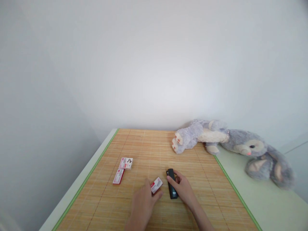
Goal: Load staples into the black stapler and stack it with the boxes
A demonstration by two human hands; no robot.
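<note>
My left hand (142,202) is closed around a small red-and-white staple box (157,184), with the thumb along its near side and the fingers over its left end. A black stapler (173,190) lies just to the right, its long side pointing away from me. My right hand (184,190) grips it from the right, thumb on top and fingers at the far side. Further left, two more red-and-white boxes rest on the mat: one box (118,176) nearer to me, and another box (125,163) touching its far end.
A bamboo mat (149,150) with green edging covers much of the pale table (255,189). A grey plush rabbit (211,135) lies along the back right, partly on the mat. Behind the table stands a white wall (154,70).
</note>
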